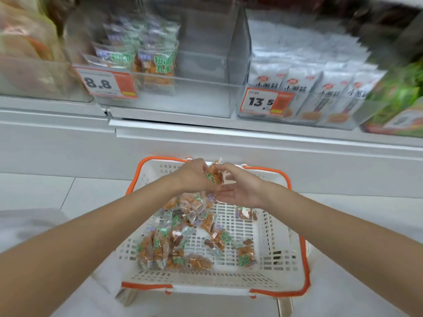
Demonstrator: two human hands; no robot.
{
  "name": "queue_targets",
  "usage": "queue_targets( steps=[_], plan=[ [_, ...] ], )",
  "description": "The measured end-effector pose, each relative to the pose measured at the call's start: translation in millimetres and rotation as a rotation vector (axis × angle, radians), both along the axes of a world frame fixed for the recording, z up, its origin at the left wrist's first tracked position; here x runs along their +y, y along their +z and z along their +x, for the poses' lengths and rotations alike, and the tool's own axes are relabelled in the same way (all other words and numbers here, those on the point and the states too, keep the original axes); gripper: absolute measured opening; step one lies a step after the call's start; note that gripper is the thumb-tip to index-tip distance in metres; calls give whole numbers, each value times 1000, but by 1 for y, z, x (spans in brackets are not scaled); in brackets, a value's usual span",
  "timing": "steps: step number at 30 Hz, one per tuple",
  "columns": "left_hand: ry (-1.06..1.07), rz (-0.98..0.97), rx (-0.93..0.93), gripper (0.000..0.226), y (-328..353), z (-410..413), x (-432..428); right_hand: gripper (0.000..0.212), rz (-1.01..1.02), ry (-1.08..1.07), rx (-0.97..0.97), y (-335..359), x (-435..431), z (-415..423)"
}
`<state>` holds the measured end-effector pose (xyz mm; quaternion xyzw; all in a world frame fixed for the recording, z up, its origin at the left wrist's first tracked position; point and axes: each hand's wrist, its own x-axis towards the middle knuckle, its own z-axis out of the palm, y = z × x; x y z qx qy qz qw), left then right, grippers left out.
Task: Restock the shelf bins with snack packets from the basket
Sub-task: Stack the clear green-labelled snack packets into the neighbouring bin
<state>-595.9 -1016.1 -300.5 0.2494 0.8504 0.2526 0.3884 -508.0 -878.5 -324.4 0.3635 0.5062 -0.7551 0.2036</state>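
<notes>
White shelving (206,138) carries clear bins: the middle bin (206,104) holds a few orange packets (155,65) along its left wall, and the right bin (242,65) is packed with white packs (302,81). Below, the basket (283,248) holds loose packets (158,248), mostly toward its left side. Over its far edge the left hand (194,177) curls its fingers round a packet (215,176), while the right hand (240,191) touches it, fingers straight and slightly apart.
</notes>
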Motion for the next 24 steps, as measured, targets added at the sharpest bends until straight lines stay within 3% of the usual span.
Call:
queue_targets(
  steps=[2,6,9,12,15,20,24],
  plan=[
    [71,68,36,55,3,-4,-5,50,42,102,19,14,2,4],
    [196,149,-143,52,9,-19,-20,29,387,259,139,20,7,-1],
    [442,337,-57,53,12,-29,-27,15,248,189,203,21,8,-10],
    [722,523,-196,52,12,-32,-26,17,133,54,298,19,5,-16],
    [551,419,-147,44,11,-28,-21,15,52,-46,369,20,-1,-21],
    [247,265,347,40,24,-38,-27,28,150,69,416,22,0,-21],
    [4,196,585,45,37,-51,-34,44,140,124,388,9,-4,-20]
  ],
)
